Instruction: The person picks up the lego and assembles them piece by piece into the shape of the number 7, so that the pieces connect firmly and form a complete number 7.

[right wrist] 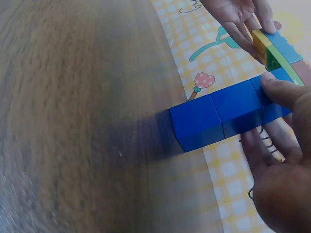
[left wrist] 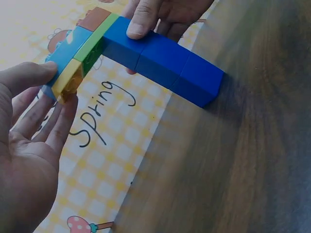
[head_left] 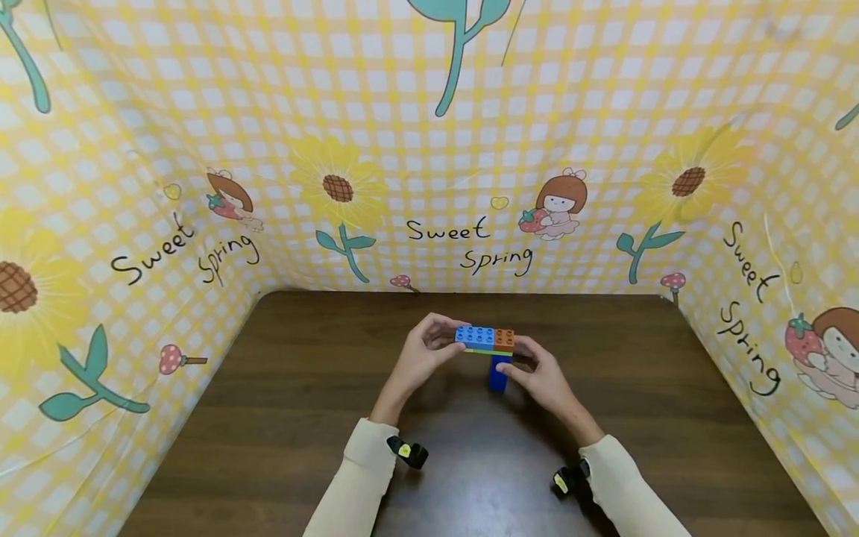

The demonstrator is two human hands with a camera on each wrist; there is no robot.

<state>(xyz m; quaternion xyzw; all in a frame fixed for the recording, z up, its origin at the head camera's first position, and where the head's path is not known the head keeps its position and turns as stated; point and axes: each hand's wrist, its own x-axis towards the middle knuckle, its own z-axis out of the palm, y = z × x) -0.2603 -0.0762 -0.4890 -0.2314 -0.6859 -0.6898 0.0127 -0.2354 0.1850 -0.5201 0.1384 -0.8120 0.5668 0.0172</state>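
Note:
Toy building bricks form an upside-down L. Its upright is a column of dark blue bricks (head_left: 497, 379). Across the column's top, a green brick (left wrist: 95, 44) and a yellow brick (left wrist: 67, 82) lie under a light blue brick (head_left: 475, 338) and an orange-brown brick (head_left: 504, 340). My left hand (head_left: 423, 352) pinches the overhanging left end, thumb against the light blue brick and fingers by the yellow one. My right hand (head_left: 543, 374) grips the upper column, its thumb on the near face and fingers behind. The column's foot is at the tabletop; contact is unclear.
A dark brown wooden table (head_left: 302, 447) lies beneath both hands. Yellow checked cloth (head_left: 429, 149) with flowers and lettering rises around its back and sides. Each wrist wears a black strap device, one by the left cuff (head_left: 365, 440), the other by the right cuff (head_left: 600, 455).

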